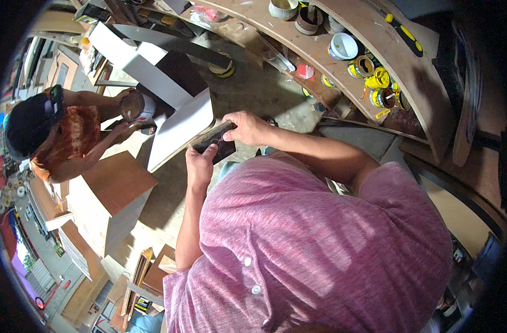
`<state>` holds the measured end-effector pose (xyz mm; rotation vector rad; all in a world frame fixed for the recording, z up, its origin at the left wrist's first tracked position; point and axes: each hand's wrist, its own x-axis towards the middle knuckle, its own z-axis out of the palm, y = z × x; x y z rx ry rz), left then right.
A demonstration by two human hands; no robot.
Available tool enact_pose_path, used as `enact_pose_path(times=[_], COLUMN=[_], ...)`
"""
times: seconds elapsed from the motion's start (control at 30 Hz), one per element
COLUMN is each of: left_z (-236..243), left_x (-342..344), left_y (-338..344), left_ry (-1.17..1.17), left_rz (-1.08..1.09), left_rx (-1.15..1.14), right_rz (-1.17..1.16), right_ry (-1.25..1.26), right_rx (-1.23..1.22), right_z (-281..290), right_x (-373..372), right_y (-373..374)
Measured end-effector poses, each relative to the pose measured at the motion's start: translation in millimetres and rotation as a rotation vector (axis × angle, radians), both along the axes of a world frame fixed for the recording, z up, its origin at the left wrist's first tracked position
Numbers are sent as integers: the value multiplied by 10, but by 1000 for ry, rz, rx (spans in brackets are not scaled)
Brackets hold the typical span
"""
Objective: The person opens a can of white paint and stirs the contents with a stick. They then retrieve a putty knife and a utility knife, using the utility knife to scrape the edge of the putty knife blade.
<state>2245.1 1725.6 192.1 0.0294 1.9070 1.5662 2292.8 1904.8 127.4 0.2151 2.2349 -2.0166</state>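
Note:
My left hand (201,161) and my right hand (244,129) both grip a dark, flat rectangular block tool (224,147), thumbs on top, at the edge of a white-faced board (176,127). What is under the block is hidden by it. The board is part of an angular piece with white and dark faces (182,77). A co-worker (76,127) in an orange top and dark headwear bends at the left, hands around a pale round container (134,104) beside that piece.
A curved wooden shelf (248,11) along the top and right holds several cans (378,77), a white tub (342,46) and a yellow-and-black tool (403,34). Plywood boxes (120,188) stand at lower left. Stacked offcuts (142,283) lie near the bottom. The concrete floor (237,89) shows between them.

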Motion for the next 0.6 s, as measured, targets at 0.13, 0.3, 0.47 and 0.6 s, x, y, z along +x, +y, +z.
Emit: enact_pose_path(times=[0.13, 0.3, 0.47, 0.6], left_z=[-16, -50, -249, -319], left_x=[37, 156, 428, 603], left_y=[-306, -805, -1377, -1768], left_ry=[12, 62, 43, 11], left_rz=[-42, -64, 41, 188], left_rx=[36, 23, 78, 178], right_rz=[-10, 2, -5, -85], right_ry=[-67, -72, -103, -103], right_rx=[4, 70, 86, -141], right_z=[137, 31, 137, 21], right_x=[75, 188, 400, 515], right_y=[-254, -722, -1261, -1725])
